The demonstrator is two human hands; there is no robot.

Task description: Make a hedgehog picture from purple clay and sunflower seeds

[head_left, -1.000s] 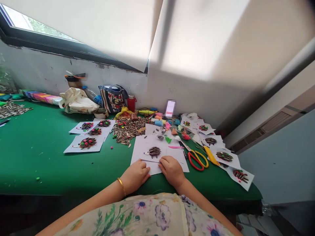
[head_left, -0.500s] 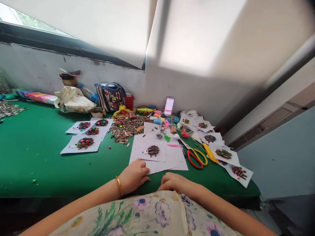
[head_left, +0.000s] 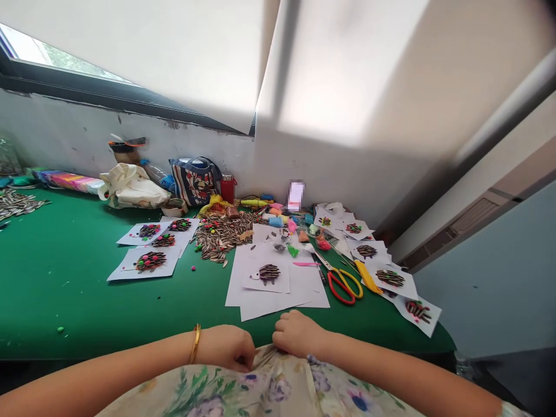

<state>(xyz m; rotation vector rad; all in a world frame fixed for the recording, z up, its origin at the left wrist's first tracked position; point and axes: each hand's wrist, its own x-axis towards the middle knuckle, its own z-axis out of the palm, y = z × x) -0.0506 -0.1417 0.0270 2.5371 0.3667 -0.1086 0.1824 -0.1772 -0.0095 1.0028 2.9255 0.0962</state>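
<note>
Left grip (head_left: 228, 347) and right grip (head_left: 297, 334) closed on floral garment (head_left: 278, 385), green table (head_left: 95, 307), scuffed wall (head_left: 65, 130), window (head_left: 56, 58)

Cream cloth bag (head_left: 136, 188) near a striped bag (head_left: 193, 184), red bottle (head_left: 227, 190) just beside the latter, dark window frame (head_left: 108, 92) above

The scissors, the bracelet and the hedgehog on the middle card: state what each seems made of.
Scissors: probably steel blades, given their grey metallic look; handles apparently plastic or plastic-coated, smooth red and yellow.
Bracelet: gold-coloured metal, polished, by its glint; solid or plated, unclear.
Hedgehog: spines likely sunflower seeds, dark, slender, pale-striped; face perhaps matte white clay, too small to confirm.
</note>
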